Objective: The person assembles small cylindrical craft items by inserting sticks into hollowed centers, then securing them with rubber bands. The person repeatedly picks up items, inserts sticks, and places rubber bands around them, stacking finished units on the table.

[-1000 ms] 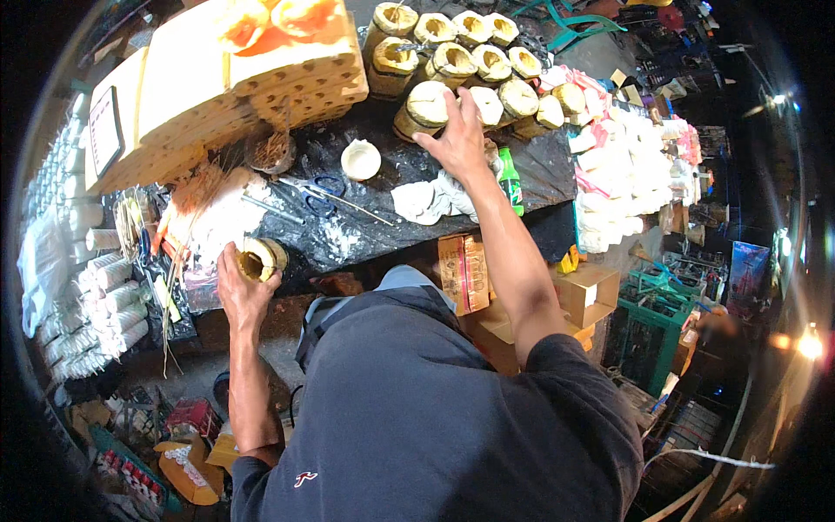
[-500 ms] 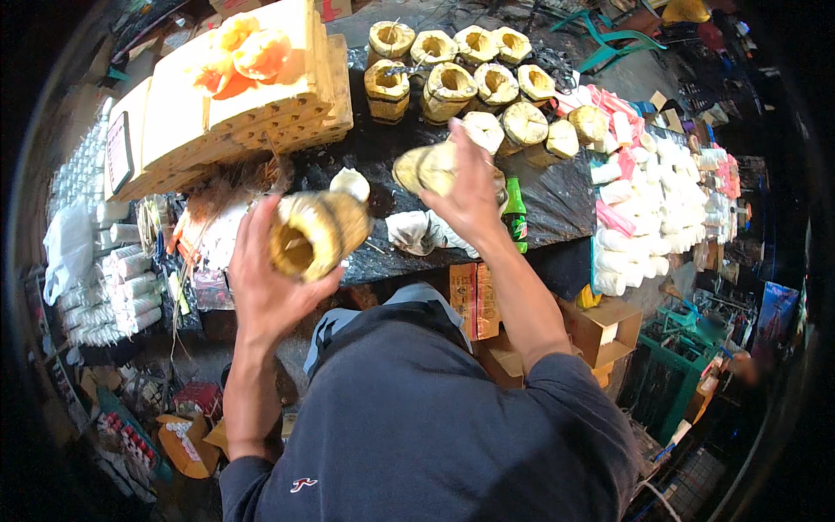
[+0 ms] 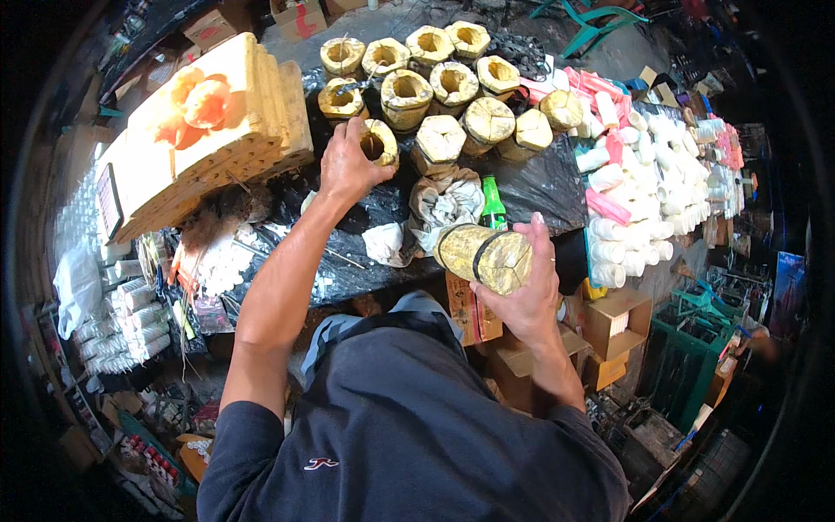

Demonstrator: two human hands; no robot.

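My left hand (image 3: 344, 167) reaches out over the black-covered table (image 3: 531, 187) and grips a hollow yellow hexagonal bundle (image 3: 379, 142) at the edge of the group. My right hand (image 3: 524, 296) holds a second, filled yellow bundle (image 3: 485, 256) on its side, near my chest and above the table's front edge. Several more yellow bundles (image 3: 442, 87) stand in rows at the far side of the table, some hollow, some capped.
A stack of pale yellow sheets (image 3: 222, 130) with an orange flower shape on it lies at left. White and pink paper tubes (image 3: 644, 174) are heaped at right. A green bottle (image 3: 493, 204) and crumpled paper (image 3: 444, 204) sit mid-table. Cardboard boxes (image 3: 613, 326) stand below.
My left hand carried its hollow bundle from my left side up and onto the table by the group. My right hand drew a filled bundle back from the rows toward my body.
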